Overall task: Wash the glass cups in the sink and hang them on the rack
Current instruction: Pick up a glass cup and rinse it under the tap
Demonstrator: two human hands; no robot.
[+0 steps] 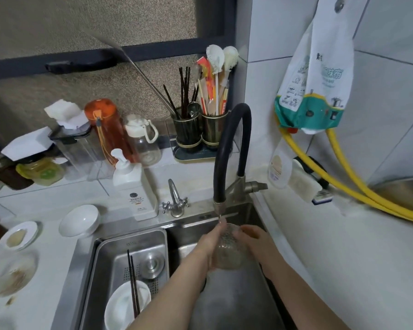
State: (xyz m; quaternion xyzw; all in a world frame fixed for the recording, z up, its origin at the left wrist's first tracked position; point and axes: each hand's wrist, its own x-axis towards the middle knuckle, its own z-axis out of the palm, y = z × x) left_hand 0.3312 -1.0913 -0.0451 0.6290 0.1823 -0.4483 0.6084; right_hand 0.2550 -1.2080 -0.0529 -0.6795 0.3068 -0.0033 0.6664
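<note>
A clear textured glass cup [228,250] is held over the steel sink [234,303], right under the spout of the black hose faucet [227,148]. My left hand [211,241] grips the cup's left side, its fingers reaching up toward the spout. On the other side, my right hand [253,236] wraps the cup's upper right rim. A thin stream of water falls from the spout onto the cup. No rack is visible.
A steel drain tray [119,244] in the sink's left half holds a white plate [126,306] with dark chopsticks [132,284] and a metal lid. White soap dispenser [134,186], small tap [175,198], bowls and dirty plates lie left. Utensil holders [198,132] stand behind.
</note>
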